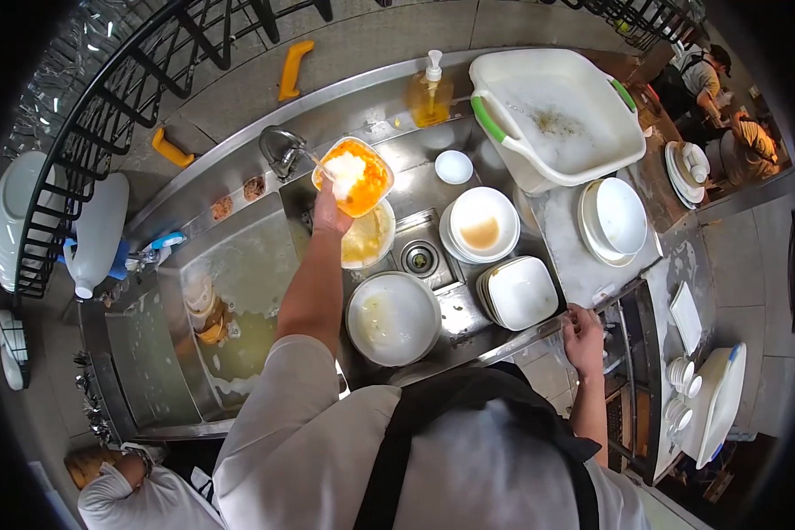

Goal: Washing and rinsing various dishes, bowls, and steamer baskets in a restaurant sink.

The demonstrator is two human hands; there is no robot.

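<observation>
My left hand [329,212] grips the near left side of a square bowl [387,181] smeared with orange and white residue. The bowl is tilted under the metal faucet [281,152], and a stream of water runs into it. Just below it, a round container [368,238] with yellowish residue stands in the sink. My right hand [583,339] is at the sink's front edge, its fingers curled; whether they hold anything is hidden. Closest to it is a stack of square white bowls [523,293]. A large round bowl [393,318] sits left of that stack.
A murky water basin [265,327] lies left. Round bowls [484,223], a small bowl [453,167] and a drain [419,258] are in the middle sink. A soap pump bottle [431,97] and sudsy white tub [565,115] stand behind. Another person [141,495] is at lower left.
</observation>
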